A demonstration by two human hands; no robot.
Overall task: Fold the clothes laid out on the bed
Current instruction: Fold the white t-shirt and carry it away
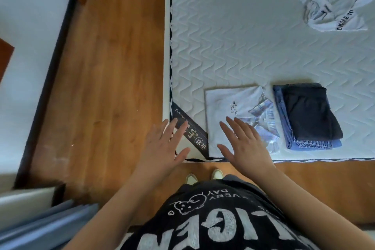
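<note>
A folded white shirt [227, 111] lies at the near left corner of the mattress [233, 46], folded dark shorts [308, 115] just beside it. A crumpled white shirt [332, 0] sits at the far right edge. The right hand [245, 144] hovers flat, fingers spread, over the folded shirt; the left hand [164, 148] is likewise spread over the corner, grasping nothing.

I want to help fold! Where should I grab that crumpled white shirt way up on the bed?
Take the crumpled white shirt by its near lower edge, probably with both hands, reaching across the bed. That edge lies flattest and closest; the middle is bunched up.
</note>
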